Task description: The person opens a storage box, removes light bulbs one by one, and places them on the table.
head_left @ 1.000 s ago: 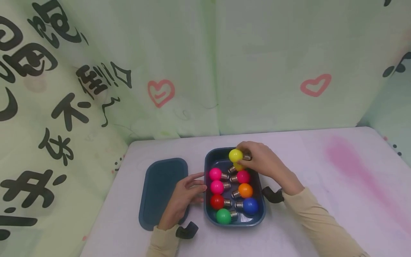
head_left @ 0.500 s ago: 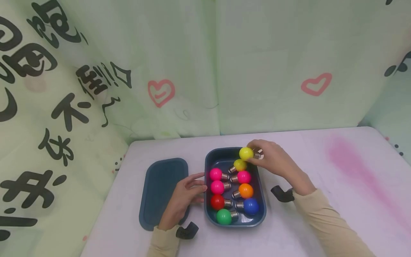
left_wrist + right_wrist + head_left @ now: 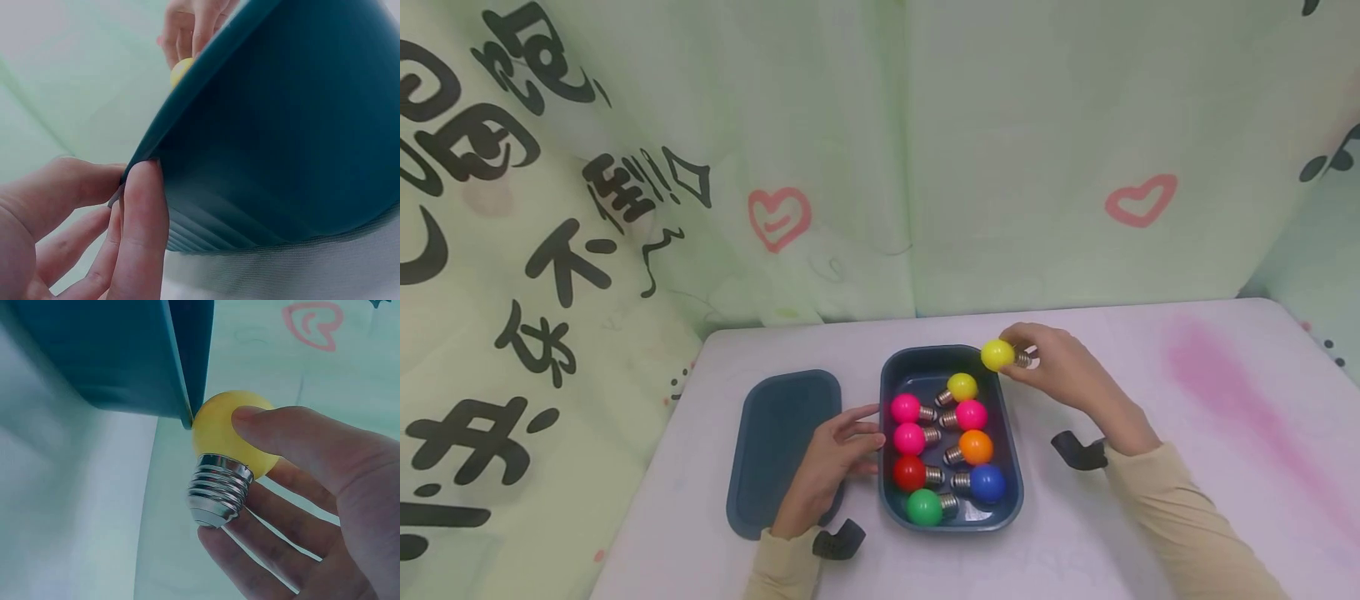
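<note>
In the head view, my right hand (image 3: 1060, 367) holds a yellow light bulb (image 3: 997, 355) at the far right corner of the dark blue tray (image 3: 951, 523). Close up in the right wrist view, my thumb lies on the yellow globe (image 3: 215, 428), its metal screw base (image 3: 219, 490) facing down by the other fingers. My left hand (image 3: 835, 454) is at the tray's left side; its fingertips pinch the rim (image 3: 140, 150) in the left wrist view. Inside the tray lie several bulbs in two columns, among them another yellow bulb (image 3: 962, 387) and a green bulb (image 3: 924, 507).
A flat dark blue lid (image 3: 775, 442) lies left of the tray, partly under the left forearm. Both stand on a white-pink covered table (image 3: 1150, 417). A pale green printed curtain (image 3: 1000, 167) hangs behind the table's back edge.
My right hand has moved to the right with the yellow bulb, from over the tray's back part to its far right rim. The left hand has stayed at the tray's side.
</note>
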Demonstrator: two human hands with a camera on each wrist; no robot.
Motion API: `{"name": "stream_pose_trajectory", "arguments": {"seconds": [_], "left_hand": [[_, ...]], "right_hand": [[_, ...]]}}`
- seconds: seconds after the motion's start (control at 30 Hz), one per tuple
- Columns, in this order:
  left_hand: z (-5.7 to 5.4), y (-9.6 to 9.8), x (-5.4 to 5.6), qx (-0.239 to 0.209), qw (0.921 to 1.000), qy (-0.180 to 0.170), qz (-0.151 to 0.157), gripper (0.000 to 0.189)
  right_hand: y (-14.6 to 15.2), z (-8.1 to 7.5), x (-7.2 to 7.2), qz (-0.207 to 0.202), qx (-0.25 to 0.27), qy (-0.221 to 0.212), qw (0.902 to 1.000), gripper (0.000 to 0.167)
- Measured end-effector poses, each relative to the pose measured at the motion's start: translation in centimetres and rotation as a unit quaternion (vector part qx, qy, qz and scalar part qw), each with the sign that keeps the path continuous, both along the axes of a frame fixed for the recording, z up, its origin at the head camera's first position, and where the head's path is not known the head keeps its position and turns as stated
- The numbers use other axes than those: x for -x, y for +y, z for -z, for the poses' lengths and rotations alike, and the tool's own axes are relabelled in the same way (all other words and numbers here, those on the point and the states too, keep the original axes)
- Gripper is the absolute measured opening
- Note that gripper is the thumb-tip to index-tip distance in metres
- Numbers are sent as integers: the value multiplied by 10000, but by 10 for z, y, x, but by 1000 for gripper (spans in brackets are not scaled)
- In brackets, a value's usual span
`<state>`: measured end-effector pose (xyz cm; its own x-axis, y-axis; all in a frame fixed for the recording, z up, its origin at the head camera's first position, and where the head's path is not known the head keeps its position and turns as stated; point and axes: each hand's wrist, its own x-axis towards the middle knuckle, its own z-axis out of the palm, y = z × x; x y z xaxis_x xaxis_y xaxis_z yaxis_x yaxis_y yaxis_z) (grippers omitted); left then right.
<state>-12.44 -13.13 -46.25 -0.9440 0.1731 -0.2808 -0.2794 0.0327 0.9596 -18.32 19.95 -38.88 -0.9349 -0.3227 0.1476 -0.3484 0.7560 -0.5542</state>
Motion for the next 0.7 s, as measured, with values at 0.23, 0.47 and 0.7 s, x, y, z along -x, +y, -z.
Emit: {"name": "stream_pose_trajectory", "arguments": {"seconds": [0.23, 0.47, 0.7], "left_hand": [[0, 0, 0, 69, 10000, 7, 14, 53], [0, 0, -1, 81, 10000, -18, 22, 53], [0, 0, 0, 5, 10000, 30, 46, 52]], "right_hand": [[9, 4, 2, 23, 101, 23, 9999, 35], [14, 12, 6, 119, 75, -141, 9998, 36], [20, 25, 12, 166, 15, -343, 9993, 35]]}}
